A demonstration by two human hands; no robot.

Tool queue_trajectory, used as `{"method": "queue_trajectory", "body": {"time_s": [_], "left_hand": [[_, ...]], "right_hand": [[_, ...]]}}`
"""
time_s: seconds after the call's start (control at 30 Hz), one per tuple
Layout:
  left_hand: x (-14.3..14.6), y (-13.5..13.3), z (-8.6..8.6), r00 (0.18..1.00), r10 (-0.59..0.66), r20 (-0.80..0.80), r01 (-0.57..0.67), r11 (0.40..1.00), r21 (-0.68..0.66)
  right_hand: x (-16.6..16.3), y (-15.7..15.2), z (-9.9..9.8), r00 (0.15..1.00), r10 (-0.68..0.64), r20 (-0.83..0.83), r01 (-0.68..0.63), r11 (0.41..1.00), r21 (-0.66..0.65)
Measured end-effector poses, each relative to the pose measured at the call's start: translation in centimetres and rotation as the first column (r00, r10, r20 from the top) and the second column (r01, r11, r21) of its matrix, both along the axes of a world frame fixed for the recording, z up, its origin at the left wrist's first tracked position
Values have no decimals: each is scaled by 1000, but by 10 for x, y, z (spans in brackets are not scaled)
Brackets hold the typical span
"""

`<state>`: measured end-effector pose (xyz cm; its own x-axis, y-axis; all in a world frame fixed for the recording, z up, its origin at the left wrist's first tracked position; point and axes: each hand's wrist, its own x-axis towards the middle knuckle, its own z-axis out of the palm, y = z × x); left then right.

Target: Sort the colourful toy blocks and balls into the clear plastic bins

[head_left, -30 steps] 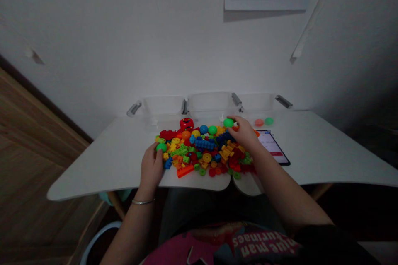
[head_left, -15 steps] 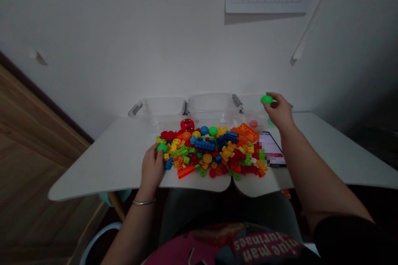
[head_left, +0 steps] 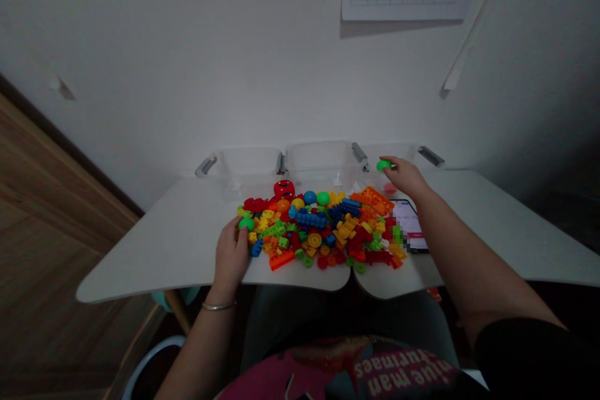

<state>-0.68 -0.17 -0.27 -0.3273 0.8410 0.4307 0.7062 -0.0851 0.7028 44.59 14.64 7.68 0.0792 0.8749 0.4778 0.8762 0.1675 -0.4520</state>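
My right hand (head_left: 407, 177) pinches a green ball (head_left: 383, 165) at the opening of the right-hand clear plastic box (head_left: 398, 151). Inside that box, low down, a reddish ball (head_left: 389, 188) shows through the wall. At the left end of a heap of toy bricks (head_left: 309, 219), my left hand (head_left: 231, 253) has its fingers closed round a second green ball (head_left: 246, 224). Another green ball (head_left: 323, 198), a blue ball (head_left: 310, 197) and an orange ball (head_left: 283, 205) lie along the back of the heap.
A middle clear box (head_left: 319, 155) and a left clear box (head_left: 248, 159) stand against the wall, with grey latches between. A phone (head_left: 412, 228) lies right of the heap, near my right forearm. The white table (head_left: 164, 250) has a notch at its front edge.
My right hand has moved left and slightly down with its green ball. A green ball seen in the right box before is now hidden behind that hand. My left hand keeps its place.
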Motion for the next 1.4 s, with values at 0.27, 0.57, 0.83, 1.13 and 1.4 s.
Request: {"method": "queue_trajectory", "body": {"time_s": [0.27, 0.57, 0.83, 1.13, 1.4], "left_hand": [[0, -1, 3, 999, -13, -33, 12, 1000, -27], [0, -1, 4, 999, -4, -34, 3, 1000, -30], [2, 0, 2, 1000, 0, -28, -1, 1000, -28], [4, 0, 4, 999, -11, -34, 10, 1000, -30], [4, 0, 5, 999, -8, -31, 7, 1000, -26]], "right_hand": [[-8, -5, -1, 986, -22, 162, 31, 998, -56], [-11, -19, 5, 985, -2, -173, 32, 985, 171], [-63, -68, 25, 996, 0, -93, 45, 875, 482], [-134, -80, 1, 923, 382, 48, -385, 916, 109], [-151, -72, -8, 921, 366, 132, -345, 925, -158]]}}
